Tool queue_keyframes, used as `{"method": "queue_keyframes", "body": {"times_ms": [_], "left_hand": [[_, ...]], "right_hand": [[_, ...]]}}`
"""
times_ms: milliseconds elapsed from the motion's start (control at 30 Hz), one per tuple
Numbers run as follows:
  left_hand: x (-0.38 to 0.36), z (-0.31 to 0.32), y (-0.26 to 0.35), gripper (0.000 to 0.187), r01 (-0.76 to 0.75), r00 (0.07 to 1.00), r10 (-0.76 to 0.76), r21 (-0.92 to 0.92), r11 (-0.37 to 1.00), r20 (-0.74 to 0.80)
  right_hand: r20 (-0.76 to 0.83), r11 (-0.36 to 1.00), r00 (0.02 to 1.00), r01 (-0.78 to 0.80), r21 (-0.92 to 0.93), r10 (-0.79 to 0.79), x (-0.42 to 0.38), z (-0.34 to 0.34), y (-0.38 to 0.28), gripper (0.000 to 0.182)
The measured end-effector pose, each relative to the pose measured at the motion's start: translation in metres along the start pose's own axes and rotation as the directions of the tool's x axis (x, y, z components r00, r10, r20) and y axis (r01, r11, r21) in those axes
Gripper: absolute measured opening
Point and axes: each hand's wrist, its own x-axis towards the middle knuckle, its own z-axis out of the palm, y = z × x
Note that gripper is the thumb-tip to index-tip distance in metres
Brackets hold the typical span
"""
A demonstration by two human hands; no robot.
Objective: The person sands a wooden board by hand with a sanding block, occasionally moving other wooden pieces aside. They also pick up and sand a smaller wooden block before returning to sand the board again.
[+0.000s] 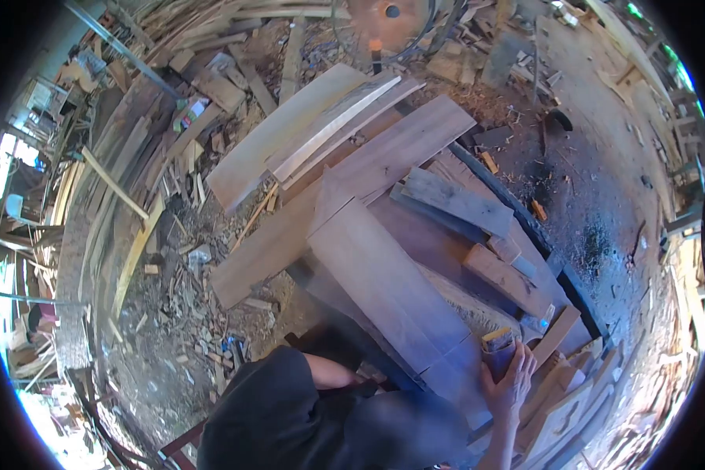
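Note:
My right hand (511, 381) is closed around a small block (497, 341) with a yellowish-brown top and dark sides. I cannot make out exactly what kind of block it is. Hand and block are at the near end of a long, smooth brown board (392, 274), which runs away from me. The far end of that board meets a wide crosswise plank (399, 153) at an angle, forming a T-like shape. A dark-clothed leg (266, 407) is at the bottom of the view. My left hand is not visible.
Short wood offcuts (458, 202) lie right of the long board, with a thicker wooden block (505, 280) among them. More planks (282, 137) are stacked beyond. Wood scraps (184, 313) litter the ground at left. A round rusty metal disc (392, 31) is at the top.

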Motion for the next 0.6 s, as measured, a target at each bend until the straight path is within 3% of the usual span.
{"method": "queue_keyframes", "body": {"times_ms": [167,300,333,367,433,467,533,600], "left_hand": [[0.004,-0.012,-0.008,0.035,-0.101,0.995,0.093,0.211,0.972,0.047],[0.017,0.086,-0.052,0.037,-0.204,0.948,0.113,0.294,0.934,0.298],[0.011,0.088,-0.067,0.045,-0.131,0.990,0.107,0.328,0.935,0.089],[-0.011,0.084,-0.059,0.046,-0.195,0.979,0.202,0.373,0.907,0.020],[-0.047,0.082,-0.050,0.051,-0.062,0.965,0.146,0.353,0.934,-0.217],[-0.063,0.076,-0.047,0.051,-0.024,0.954,0.148,0.426,0.905,-0.259],[-0.087,0.066,-0.056,0.048,-0.067,0.952,0.142,0.268,0.961,-0.270],[-0.114,0.059,-0.058,0.046,-0.094,0.934,0.215,0.384,0.919,-0.286]], "right_hand": [[-0.061,0.999,0.998,0.028,-0.032,-0.030,-0.003,0.013,0.012,0.081],[-0.188,0.983,0.979,0.041,-0.177,-0.074,-0.009,0.022,0.013,0.073],[-0.161,0.974,0.987,-0.010,-0.228,-0.027,-0.013,0.017,0.006,0.072],[-0.155,0.968,0.988,-0.049,-0.247,0.010,-0.013,0.012,-0.002,0.073],[-0.181,0.963,0.982,-0.097,-0.253,0.051,-0.019,0.011,-0.011,0.074],[-0.207,0.965,0.977,-0.105,-0.241,0.055,-0.022,0.012,-0.014,0.075],[-0.274,0.954,0.954,-0.185,-0.235,0.118,-0.027,0.016,-0.015,0.074],[-0.325,0.941,0.931,-0.250,-0.227,0.169,-0.035,0.019,-0.018,0.074]]}}
